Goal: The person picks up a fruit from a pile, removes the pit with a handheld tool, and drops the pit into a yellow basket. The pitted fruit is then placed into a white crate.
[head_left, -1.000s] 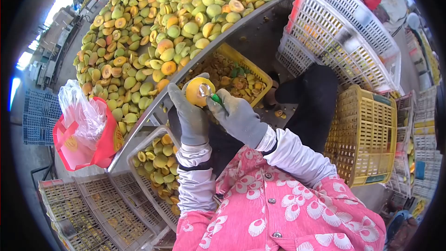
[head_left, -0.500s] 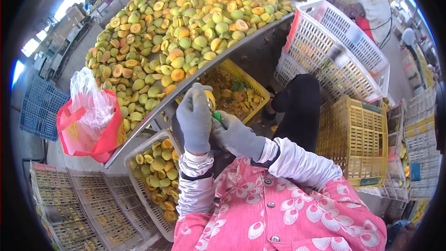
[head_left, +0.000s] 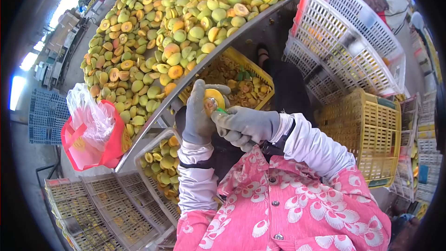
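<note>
My left hand (head_left: pixel 198 117), in a grey glove, grips a halved yellow peach (head_left: pixel 215 96) with its cut face turned toward my right hand. The brownish middle of the cut face shows. My right hand (head_left: pixel 249 123), also gloved, is closed around a small green-handled tool (head_left: pixel 221 110); its tip is at the peach's middle, and its exact shape is hidden by the fingers. Below both hands stands a yellow crate (head_left: pixel 265 80) holding brown and yellow fruit scraps. A heap of halved peaches (head_left: pixel 153 42) covers the metal table (head_left: pixel 232 38) ahead of me.
A pale crate of peach halves (head_left: pixel 144 159) stands at my lower left. A red bag (head_left: pixel 76 146) sits by the table's corner. Tall white crates (head_left: pixel 346 32) and a yellow crate (head_left: pixel 367 135) flank my right. Another person (head_left: pixel 392 2) is at the far right.
My left hand has turned, so the peach's cut face now shows more fully. My right hand has shifted slightly right, with the tool tip at the fruit. The view has tilted a little.
</note>
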Tool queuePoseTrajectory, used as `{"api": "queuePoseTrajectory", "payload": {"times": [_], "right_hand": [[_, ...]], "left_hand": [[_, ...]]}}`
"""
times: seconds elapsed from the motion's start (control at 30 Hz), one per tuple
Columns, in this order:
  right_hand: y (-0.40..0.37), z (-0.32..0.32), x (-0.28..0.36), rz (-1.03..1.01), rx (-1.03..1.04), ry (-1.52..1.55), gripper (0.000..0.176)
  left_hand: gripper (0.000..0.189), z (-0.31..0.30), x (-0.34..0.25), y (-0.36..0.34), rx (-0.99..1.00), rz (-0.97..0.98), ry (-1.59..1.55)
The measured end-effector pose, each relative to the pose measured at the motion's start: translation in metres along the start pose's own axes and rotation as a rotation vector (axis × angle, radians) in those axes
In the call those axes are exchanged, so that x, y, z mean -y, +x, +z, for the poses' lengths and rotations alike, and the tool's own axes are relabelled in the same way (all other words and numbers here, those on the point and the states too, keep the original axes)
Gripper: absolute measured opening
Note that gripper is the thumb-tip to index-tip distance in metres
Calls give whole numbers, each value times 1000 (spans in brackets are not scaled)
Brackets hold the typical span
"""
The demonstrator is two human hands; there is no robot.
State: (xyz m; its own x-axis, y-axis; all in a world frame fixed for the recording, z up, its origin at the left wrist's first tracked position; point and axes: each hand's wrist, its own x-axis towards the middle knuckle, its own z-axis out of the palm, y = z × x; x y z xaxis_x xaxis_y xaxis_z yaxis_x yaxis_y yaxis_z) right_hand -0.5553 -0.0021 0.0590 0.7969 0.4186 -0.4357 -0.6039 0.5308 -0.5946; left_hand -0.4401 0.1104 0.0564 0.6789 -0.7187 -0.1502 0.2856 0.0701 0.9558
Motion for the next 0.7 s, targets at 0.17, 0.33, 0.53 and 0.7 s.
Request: {"api": "queuePoseTrajectory", "payload": {"times": [0.17,0.33,0.53,0.7], "right_hand": [[2,-30,-1,10,187,191,42],[23,-58,-12,-18,172,246,41],[35,-73,-25,-42,76,159,40],[42,-88,-26,-157,236,181,44]], "left_hand": [[62,4,14,30,-30,87,450],[67,4,50,46,-36,-147,-55],[71,0,83,51,-255,-61,45],[70,-18,105,61,-131,-181,-526]]}}
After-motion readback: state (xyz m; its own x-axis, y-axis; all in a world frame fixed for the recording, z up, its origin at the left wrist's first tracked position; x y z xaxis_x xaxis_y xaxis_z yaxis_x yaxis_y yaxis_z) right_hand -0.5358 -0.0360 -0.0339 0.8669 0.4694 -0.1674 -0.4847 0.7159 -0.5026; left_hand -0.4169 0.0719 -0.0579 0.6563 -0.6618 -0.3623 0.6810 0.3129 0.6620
